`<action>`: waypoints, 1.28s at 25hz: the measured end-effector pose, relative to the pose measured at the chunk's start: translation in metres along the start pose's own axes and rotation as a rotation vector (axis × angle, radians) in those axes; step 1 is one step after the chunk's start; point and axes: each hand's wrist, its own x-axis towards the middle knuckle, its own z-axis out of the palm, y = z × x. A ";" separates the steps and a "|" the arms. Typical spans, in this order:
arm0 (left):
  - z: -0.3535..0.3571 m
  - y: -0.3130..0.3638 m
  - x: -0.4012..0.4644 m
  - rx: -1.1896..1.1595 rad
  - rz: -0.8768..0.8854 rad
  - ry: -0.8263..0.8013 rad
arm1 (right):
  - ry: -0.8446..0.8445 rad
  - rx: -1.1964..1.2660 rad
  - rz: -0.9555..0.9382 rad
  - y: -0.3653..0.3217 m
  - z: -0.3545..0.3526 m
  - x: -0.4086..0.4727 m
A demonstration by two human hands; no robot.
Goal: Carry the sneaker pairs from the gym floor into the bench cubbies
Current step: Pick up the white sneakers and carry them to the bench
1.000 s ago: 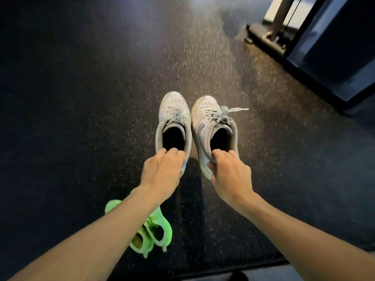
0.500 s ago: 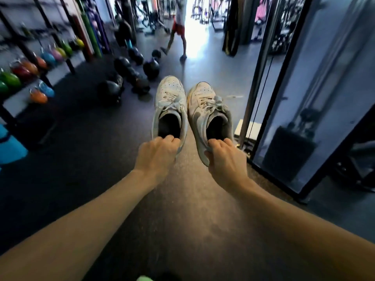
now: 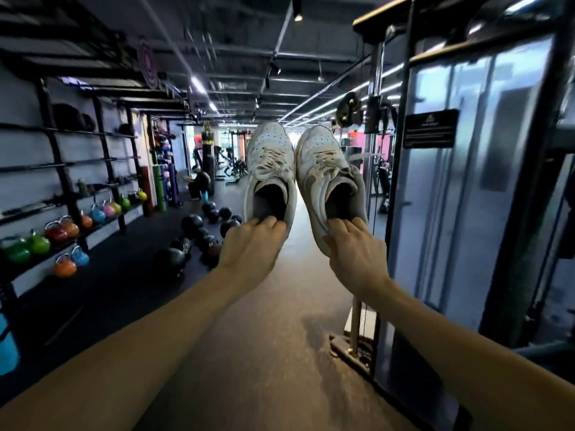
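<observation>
I carry a pair of white sneakers out in front of me at arm's length, toes pointing away. My left hand grips the heel collar of the left white sneaker, fingers hooked inside the opening. My right hand grips the heel of the right white sneaker the same way. The two shoes hang side by side, almost touching. No bench or cubbies are in view.
A cable machine with a metal base plate stands close on my right. On the left, a rack of coloured kettlebells and dark medicine balls on the floor. A seated person is far down the aisle.
My view has lifted from the floor to the gym aisle. The white sneakers stay in both hands and ride higher. The green sneakers on the floor have dropped out of view.
</observation>
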 end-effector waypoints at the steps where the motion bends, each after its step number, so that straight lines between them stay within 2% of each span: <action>1: -0.009 0.002 0.005 -0.004 0.008 0.023 | 0.007 -0.021 0.009 0.001 -0.015 0.004; 8: -0.048 0.026 0.027 -0.146 0.177 0.157 | 0.069 -0.181 0.117 0.009 -0.105 -0.006; 14: -0.089 0.093 0.027 -0.423 0.417 0.258 | 0.135 -0.393 0.252 0.029 -0.201 -0.059; 20: -0.166 0.207 0.008 -0.662 0.616 0.341 | 0.151 -0.676 0.421 0.051 -0.331 -0.137; 24: -0.245 0.297 -0.026 -0.790 0.737 0.399 | 0.174 -0.863 0.512 0.057 -0.436 -0.204; 32: -0.432 0.488 -0.150 -1.059 0.944 0.401 | 0.092 -1.144 0.715 0.063 -0.669 -0.379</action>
